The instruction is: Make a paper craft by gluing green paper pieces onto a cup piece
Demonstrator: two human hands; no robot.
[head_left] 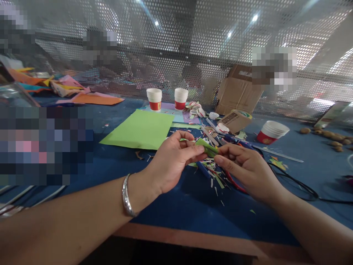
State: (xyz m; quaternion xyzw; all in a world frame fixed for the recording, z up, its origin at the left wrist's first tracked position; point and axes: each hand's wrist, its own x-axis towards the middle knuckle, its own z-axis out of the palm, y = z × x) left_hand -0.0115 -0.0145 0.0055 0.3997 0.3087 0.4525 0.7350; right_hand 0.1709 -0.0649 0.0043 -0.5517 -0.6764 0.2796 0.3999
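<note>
Between my two hands is a small folded piece of green paper (205,146), held up over the table. My left hand (176,158), with a silver bracelet at the wrist, pinches its left end between thumb and fingers. At its right end the thumb and fingertips of my right hand (245,167) are closed on it. Below lie many paper scraps (216,176), a blue-handled tool (203,170) and a red curved handle (234,184), partly hidden by my hands. Beyond my left hand lies a large light green sheet (140,129), flat on the table.
Two stacks of paper cups (154,99) stand at the back, and another cup stack (273,132) leans at right. Cut cup pieces (196,109) lie near a cardboard box (238,90). Coloured paper (93,98) is piled at left. A black cable (298,186) runs along the right.
</note>
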